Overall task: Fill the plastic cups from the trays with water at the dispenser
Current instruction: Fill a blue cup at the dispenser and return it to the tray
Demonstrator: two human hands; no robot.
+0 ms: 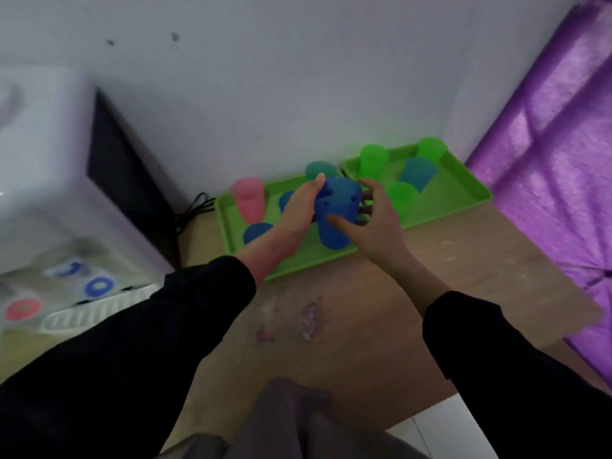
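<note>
- Over the near right part of the left lime-green plastic tray [228, 240], a blue translucent plastic cup [336, 226] sits between both hands, wider end uppermost.
- Left hand [298, 210]: palm against the cup's left side, thumb up by the rim. The fingers wrap behind, their tips showing dark through the wall.
- Right hand [376, 223]: thumb across the cup's front, fingers curled round its right side. Both hands hold it.
- Cannot tell whether the cup's base touches the tray or hangs just above it.
- Same tray: a pink plastic cup [248, 200] at back left, a teal cup [318, 168] at the back, and two darker blue cups [256, 231] partly hidden by the left wrist.
- Right lime-green plastic tray [463, 207], just beside the first: three green cups [373, 160] and one teal-blue cup [418, 172].
- White water dispenser [49, 160] at far left, well apart from the held cup and blurred.
- Both trays rest on a light wooden tabletop [347, 299]. A purple cloth [546, 144] hangs to the right.
</note>
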